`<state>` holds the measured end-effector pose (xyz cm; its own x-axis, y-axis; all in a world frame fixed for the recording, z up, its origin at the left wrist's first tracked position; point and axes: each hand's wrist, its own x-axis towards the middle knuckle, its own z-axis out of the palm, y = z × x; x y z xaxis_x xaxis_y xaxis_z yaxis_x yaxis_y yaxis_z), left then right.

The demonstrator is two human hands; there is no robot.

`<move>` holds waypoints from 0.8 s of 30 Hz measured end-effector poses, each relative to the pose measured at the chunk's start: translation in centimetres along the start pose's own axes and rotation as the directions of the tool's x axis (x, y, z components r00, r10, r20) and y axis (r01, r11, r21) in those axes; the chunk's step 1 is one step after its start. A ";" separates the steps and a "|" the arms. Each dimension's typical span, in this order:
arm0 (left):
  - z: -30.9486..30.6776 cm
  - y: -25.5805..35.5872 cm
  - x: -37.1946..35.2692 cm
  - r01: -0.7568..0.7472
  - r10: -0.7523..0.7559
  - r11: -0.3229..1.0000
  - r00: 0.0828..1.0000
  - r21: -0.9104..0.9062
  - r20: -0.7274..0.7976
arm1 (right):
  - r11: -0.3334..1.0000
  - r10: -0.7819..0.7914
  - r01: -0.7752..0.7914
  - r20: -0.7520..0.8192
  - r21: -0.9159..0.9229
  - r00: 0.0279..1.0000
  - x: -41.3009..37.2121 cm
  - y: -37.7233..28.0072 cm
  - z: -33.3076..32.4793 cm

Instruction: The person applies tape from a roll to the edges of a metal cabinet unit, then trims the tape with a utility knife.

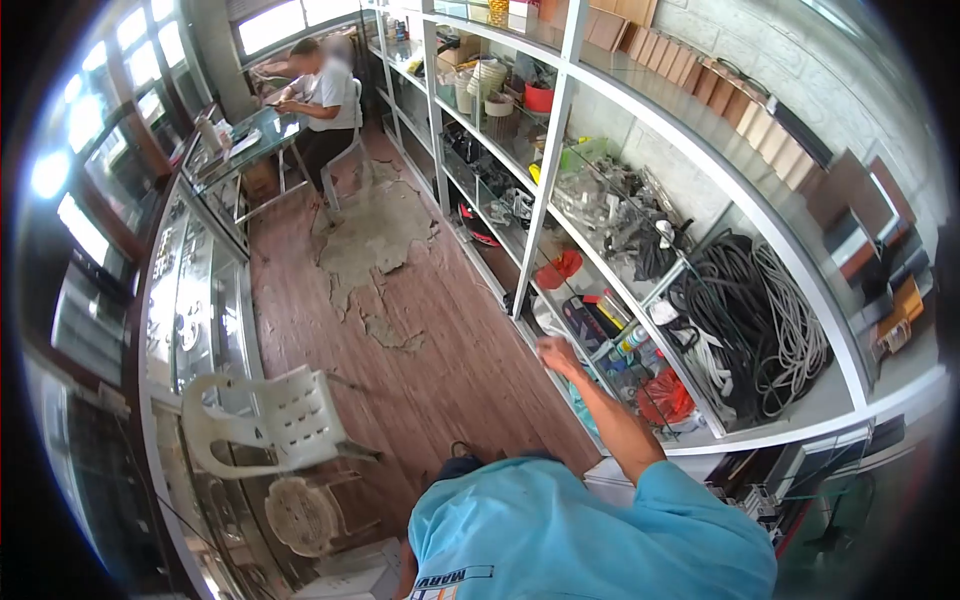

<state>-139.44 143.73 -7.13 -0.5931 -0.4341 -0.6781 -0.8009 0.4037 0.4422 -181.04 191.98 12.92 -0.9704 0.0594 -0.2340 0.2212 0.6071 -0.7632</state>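
Note:
My right hand [557,355] hangs at the end of my stretched-out arm, in front of the lower shelves. Its fingers look loosely curled, and I see nothing in them. Nearest to it on the bottom shelf are a dark box [590,318], a spray can [630,342] and a red plastic bag [665,396]. Whether the hand touches the shelf frame is hard to make out; it seems apart from it. Only a sliver of my left arm shows beside my blue shirt [550,530]; the left hand is out of sight.
White-framed shelves [562,130] run along the right, with coiled cables [790,320] and stacked pots [485,85]. At left stand a plastic chair [290,420], a stool [303,515] and a glass display case [190,300]. Another person [325,105] sits at a glass table [245,150]. Floor covering is torn [375,240].

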 end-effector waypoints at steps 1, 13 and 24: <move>-1.6 2.0 2.2 0.006 -0.006 0.996 1.000 -0.088 0.000 | 0.996 -0.044 0.040 -0.042 -0.083 0.998 3.0 -3.1 -0.2; -21.4 36.9 14.1 -0.347 -0.003 0.764 0.840 -0.543 -0.542 | 0.856 -0.517 0.361 -0.644 -0.370 0.564 49.9 -34.5 -20.6; 3.7 25.3 0.3 0.250 -0.223 0.960 0.955 0.126 -0.197 | 0.857 0.247 -0.269 -0.109 -0.440 0.963 66.9 -27.1 -23.3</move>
<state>-159.63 156.76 1.72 -0.4042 -0.6630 -0.6301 -0.9068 0.3807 0.1811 -254.26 197.90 31.98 -0.8904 0.2931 -0.3483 0.4082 0.8527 -0.3261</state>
